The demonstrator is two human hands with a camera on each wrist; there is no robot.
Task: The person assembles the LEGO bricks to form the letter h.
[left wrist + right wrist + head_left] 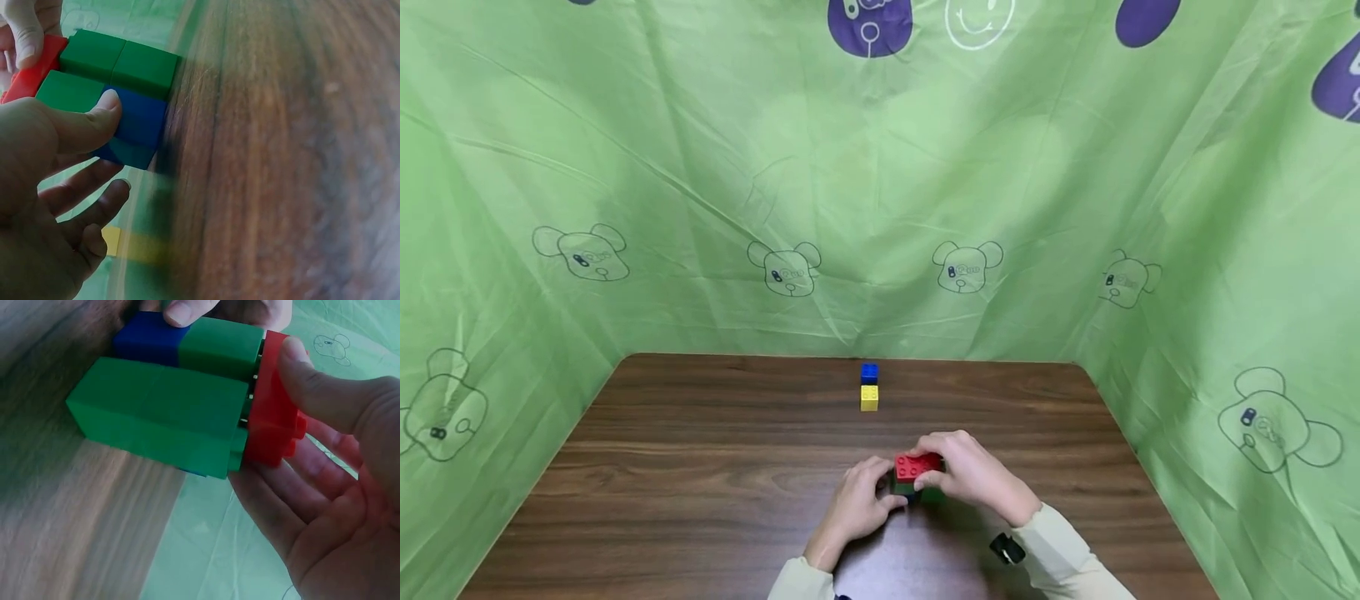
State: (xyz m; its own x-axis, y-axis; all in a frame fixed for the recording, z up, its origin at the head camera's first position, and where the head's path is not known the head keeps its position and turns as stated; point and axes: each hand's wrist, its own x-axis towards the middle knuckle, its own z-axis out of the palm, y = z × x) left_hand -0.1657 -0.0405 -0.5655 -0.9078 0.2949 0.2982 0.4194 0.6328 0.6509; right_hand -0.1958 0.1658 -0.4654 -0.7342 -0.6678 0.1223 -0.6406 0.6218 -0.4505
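Note:
Two columns of toy building bricks stand side by side near the front of the table. One has two green bricks [156,412]; the other has a green brick [219,347] on a blue brick [139,122]. A red brick [916,467] lies across their tops, with studs showing in a narrow gap under it in the right wrist view. My right hand [973,473] pinches the red brick between thumb and fingers. On the left column, my left hand [859,502] holds the blue brick, thumb on its near face and fingers behind, partly hidden.
Farther back on the brown wooden table [715,442] stand a yellow brick [869,398] and, behind it, another blue brick [869,373]. Green cloth [880,183] printed with bear faces hangs around the back and sides of the table.

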